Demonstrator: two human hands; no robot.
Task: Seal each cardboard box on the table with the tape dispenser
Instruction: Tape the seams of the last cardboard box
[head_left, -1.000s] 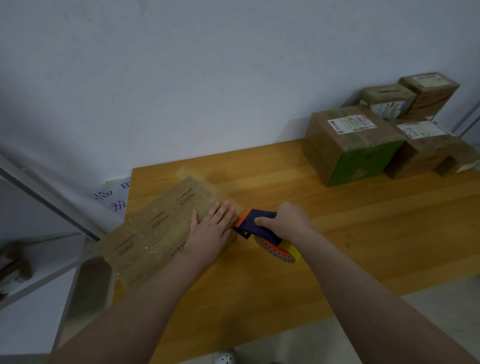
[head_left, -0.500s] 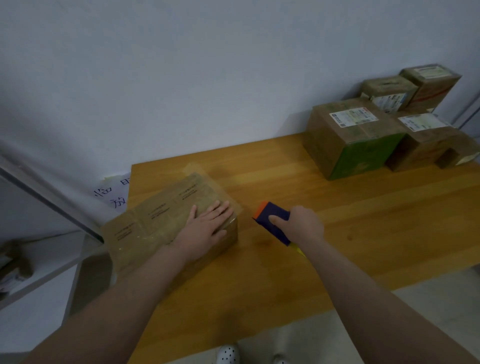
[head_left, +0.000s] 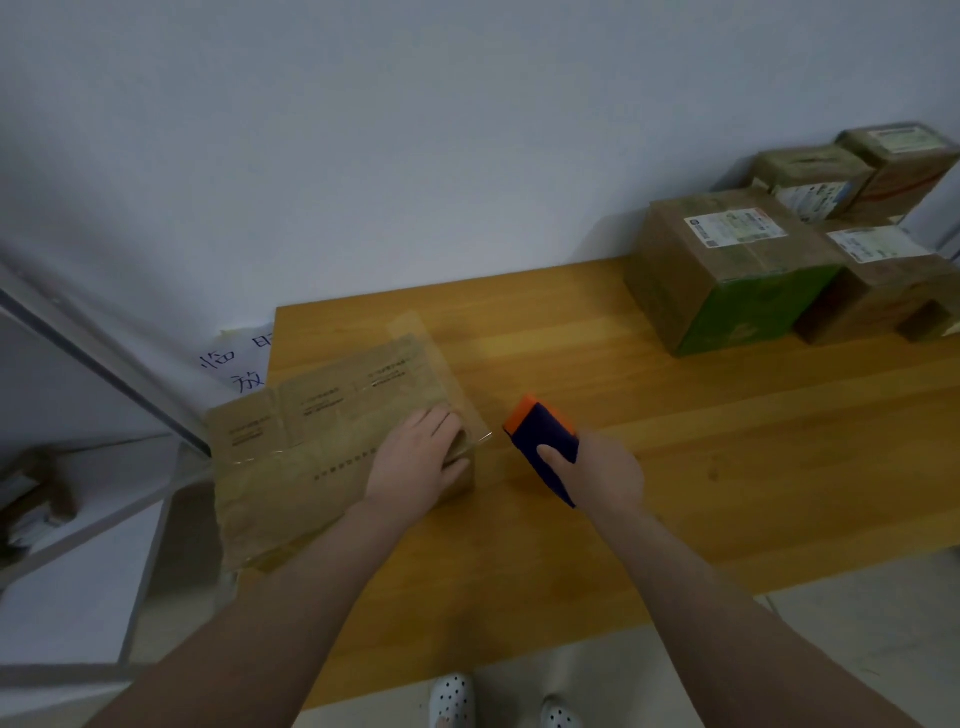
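Note:
A flat brown cardboard box (head_left: 322, 447) lies at the left end of the wooden table (head_left: 675, 467), overhanging its left edge, with clear tape across its top. My left hand (head_left: 421, 462) lies on the box's right end, fingers bent over the right edge. My right hand (head_left: 597, 473) grips the blue tape dispenser (head_left: 545, 441) with its orange front, held just right of the box and apart from it. The tape roll is hidden under my hand.
Several brown boxes with white labels stand at the table's far right by the wall, the nearest (head_left: 727, 270) with a green side. A paper sheet with handwriting (head_left: 239, 364) hangs left of the table. A white shelf (head_left: 78, 519) is at the left. My shoes (head_left: 452, 699) show below.
My right hand has drawn the dispenser away from the box's right end to the right and lifted it. My left hand's fingers have curled over the box's right edge.

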